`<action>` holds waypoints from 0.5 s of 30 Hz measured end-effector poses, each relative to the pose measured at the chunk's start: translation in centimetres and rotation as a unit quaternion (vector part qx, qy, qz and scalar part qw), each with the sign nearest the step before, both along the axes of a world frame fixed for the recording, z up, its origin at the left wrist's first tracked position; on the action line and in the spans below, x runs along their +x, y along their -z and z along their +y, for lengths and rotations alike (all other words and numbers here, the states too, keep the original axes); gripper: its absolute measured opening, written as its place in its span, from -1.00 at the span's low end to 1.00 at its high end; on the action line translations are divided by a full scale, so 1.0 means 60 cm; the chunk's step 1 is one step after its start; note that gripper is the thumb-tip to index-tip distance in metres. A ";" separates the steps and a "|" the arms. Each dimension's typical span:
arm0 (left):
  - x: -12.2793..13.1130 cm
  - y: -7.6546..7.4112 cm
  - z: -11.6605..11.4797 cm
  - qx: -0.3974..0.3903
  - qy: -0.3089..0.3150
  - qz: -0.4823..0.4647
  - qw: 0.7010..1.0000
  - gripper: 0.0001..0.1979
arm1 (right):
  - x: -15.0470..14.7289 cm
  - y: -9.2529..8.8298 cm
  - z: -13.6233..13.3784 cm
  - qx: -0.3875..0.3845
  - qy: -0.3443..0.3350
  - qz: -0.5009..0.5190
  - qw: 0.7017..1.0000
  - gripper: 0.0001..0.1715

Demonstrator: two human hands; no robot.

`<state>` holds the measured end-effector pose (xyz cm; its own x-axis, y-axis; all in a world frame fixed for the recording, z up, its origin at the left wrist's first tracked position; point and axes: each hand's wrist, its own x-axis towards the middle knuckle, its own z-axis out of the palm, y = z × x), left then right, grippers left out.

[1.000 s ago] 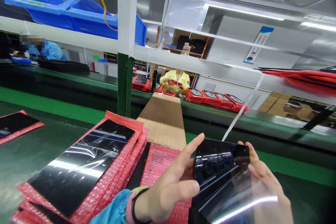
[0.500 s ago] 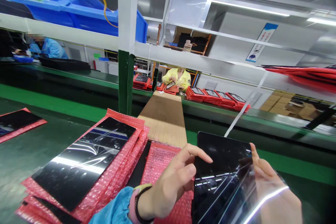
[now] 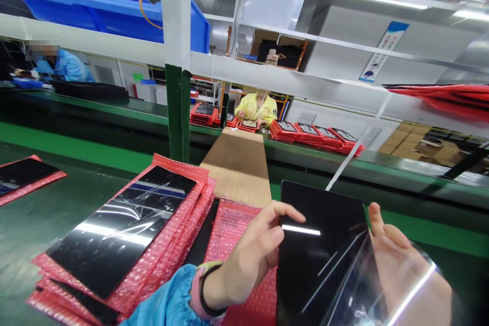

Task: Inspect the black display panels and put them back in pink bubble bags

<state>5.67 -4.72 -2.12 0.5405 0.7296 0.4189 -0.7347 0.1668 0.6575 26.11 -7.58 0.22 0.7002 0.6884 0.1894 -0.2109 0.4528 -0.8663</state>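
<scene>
A black glass screen panel [image 3: 317, 260] stands tilted up before me. My left hand [image 3: 254, 254] is closed on its left edge, with the index finger over the front face. A clear plastic film [image 3: 355, 285] is partly lifted from the panel and curls toward the right. My right hand [image 3: 408, 270] is at the panel's right side, closed on the film, which drapes over much of that hand. Below my left hand lies a pink bubble-wrap sleeve [image 3: 231, 229]. To the left, another black screen panel [image 3: 126, 229] tops a stack of pink bubble-wrap sleeves [image 3: 153, 285].
A wooden board [image 3: 240, 163] bridges toward the opposite bench, where a person in yellow [image 3: 255, 108] works among red stacks [image 3: 317, 137]. A green-and-white post [image 3: 178, 86] rises ahead. Blue bins [image 3: 110, 5] sit on the overhead shelf. Another panel [image 3: 26, 175] lies far left.
The film has come farther off the panel, and my right hand has moved right and away from its edge. My left hand keeps its hold. The view has shifted slightly.
</scene>
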 end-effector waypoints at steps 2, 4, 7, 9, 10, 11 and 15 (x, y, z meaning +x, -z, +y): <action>0.001 -0.002 0.004 -0.002 -0.006 -0.004 1.000 -0.58 | -0.001 -0.004 0.006 0.003 0.017 0.042 0.999 -0.88; 0.001 -0.003 0.007 -0.006 -0.012 -0.001 1.000 -0.47 | -0.006 -0.008 0.008 -0.003 0.032 0.080 0.996 -0.85; 0.001 -0.005 0.012 -0.043 -0.012 0.001 0.999 -0.37 | -0.012 -0.009 0.008 -0.004 0.014 0.094 0.995 -0.86; 0.001 -0.010 0.014 -0.078 -0.015 0.006 0.997 -0.31 | -0.010 -0.002 0.011 0.008 -0.007 0.089 0.996 -0.88; 0.001 -0.013 0.015 -0.092 -0.017 0.009 0.996 -0.30 | -0.006 0.003 0.014 0.014 -0.017 0.082 0.996 -0.90; 0.000 -0.016 0.017 -0.103 -0.018 0.013 0.994 -0.29 | -0.002 0.008 0.018 0.020 -0.021 0.075 0.997 -0.90; -0.001 -0.021 0.023 -0.124 -0.009 0.022 0.992 -0.28 | 0.013 0.022 0.036 -0.003 -0.035 0.076 0.996 -0.87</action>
